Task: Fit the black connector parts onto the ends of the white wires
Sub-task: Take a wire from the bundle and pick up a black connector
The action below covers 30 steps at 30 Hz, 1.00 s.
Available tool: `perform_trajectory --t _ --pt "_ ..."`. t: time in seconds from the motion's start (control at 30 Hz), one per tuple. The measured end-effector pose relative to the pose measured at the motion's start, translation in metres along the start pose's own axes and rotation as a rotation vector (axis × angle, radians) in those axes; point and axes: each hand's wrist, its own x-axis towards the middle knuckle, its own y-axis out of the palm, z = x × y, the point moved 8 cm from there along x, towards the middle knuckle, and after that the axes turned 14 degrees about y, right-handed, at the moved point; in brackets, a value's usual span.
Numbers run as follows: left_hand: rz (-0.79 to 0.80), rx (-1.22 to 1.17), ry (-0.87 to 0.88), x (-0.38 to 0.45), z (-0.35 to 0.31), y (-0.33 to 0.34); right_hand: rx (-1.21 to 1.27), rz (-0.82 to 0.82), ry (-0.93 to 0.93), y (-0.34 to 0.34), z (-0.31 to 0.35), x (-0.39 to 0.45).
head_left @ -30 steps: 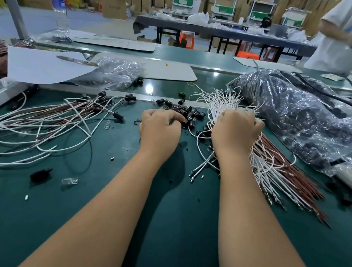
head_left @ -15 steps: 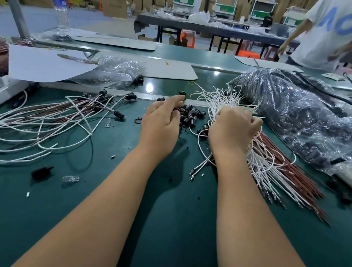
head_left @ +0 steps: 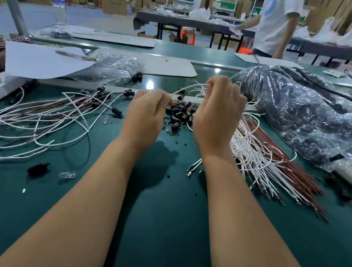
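1. While the right hand [head_left: 218, 114] is raised, fingers curled round what looks like a white wire [head_left: 189, 88], keep its end steady.
2. Left hand [head_left: 148, 113]: fingers curled at the black connector parts [head_left: 181, 113] piled between both hands; whether one is pinched, cannot tell.
3. Judgement: align bore with wire end, push straight.
4. Unfitted wire bundle [head_left: 256, 156] lies just right.

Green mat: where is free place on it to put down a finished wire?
Bare green mat lies between the forearms, below the pile of black connector parts. It is crowded left, under the looped white wires, and right, under the wire bundle.
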Motion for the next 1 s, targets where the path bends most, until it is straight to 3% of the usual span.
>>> perform_trajectory --t 0.1,0.23,0.37,0.53,0.77,0.93,1.0 --pt "-0.024 -0.022 -0.034 -0.001 0.013 -0.011 -0.047 -0.160 0.181 -0.018 -0.027 0.013" --pt "-0.012 -0.073 -0.096 -0.005 0.021 -0.012 -0.168 -0.078 0.327 -0.014 -0.053 0.016" --pt "-0.033 -0.189 -0.170 -0.008 0.029 -0.011 -0.350 0.199 0.172 0.013 -0.043 0.009" --pt "0.027 -0.258 -0.094 -0.004 0.015 -0.004 -0.115 0.475 -0.153 0.038 0.012 -0.022" --pt "0.056 -0.331 -0.177 -0.004 0.025 -0.003 -0.005 0.542 -0.027 0.045 -0.003 -0.022" --pt "-0.022 0.037 0.020 -0.001 0.013 -0.027 0.017 0.605 -0.056 0.048 0.004 -0.027" --pt "-0.027 0.034 0.027 -0.001 0.012 -0.029 0.019 0.608 -0.060 0.047 0.005 -0.027"
